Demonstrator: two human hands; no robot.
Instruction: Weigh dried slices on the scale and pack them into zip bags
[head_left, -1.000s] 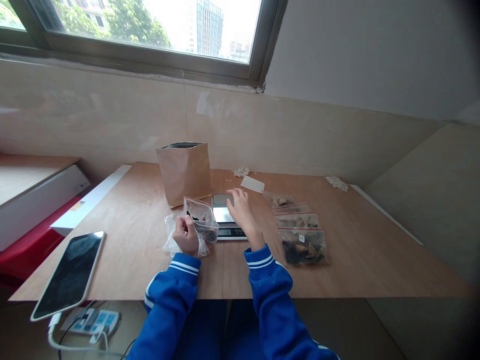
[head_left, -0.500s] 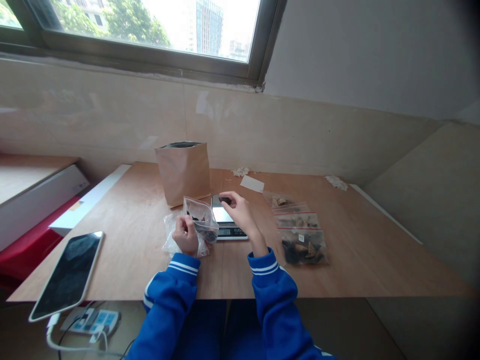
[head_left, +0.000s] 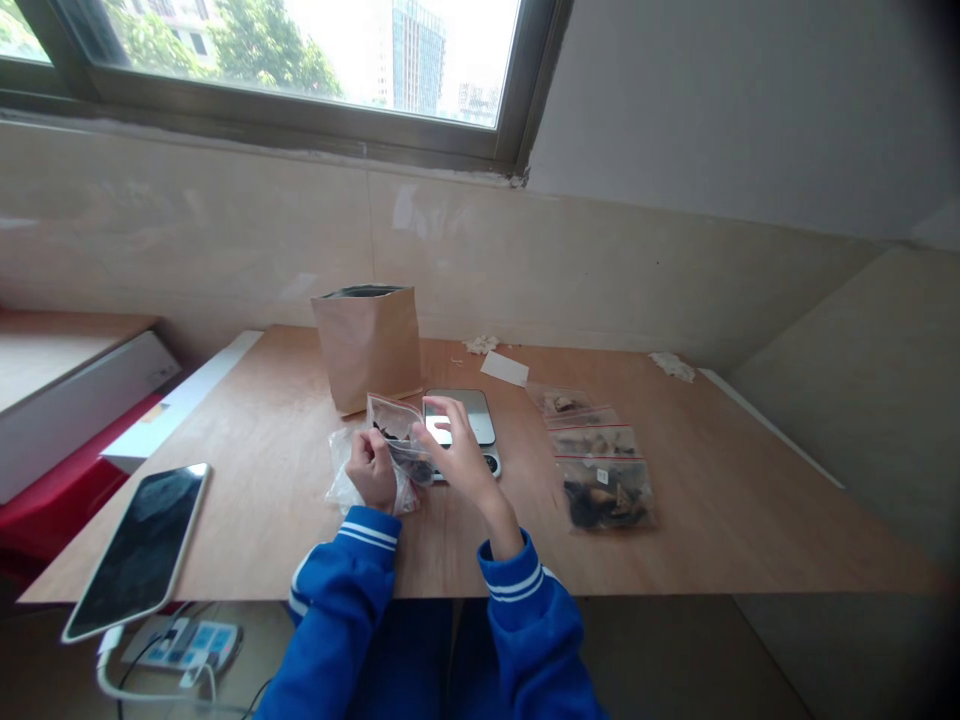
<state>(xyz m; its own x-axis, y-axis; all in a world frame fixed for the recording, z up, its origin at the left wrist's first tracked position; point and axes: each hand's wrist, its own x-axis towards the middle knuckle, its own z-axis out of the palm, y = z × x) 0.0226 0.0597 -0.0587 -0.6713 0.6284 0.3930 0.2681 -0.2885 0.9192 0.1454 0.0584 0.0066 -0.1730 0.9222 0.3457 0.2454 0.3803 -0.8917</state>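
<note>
head view: numbers on the scale (head_left: 471,412) are too small to read. left hand (head_left: 371,474) squeezes the clear bag (head_left: 396,424); right hand (head_left: 459,460) sits at its mouth, fingers maybe pinched.

Plywood table (head_left: 720,520) stood against a beige tiled wall (head_left: 600,265) beneath a dark-framed window (head_left: 337,45), through which daylight, trees and tower blocks showed. A grey plaster wall (head_left: 750,100) rose at right; a white-fronted ledge (head_left: 79,405) lay at left.
</note>
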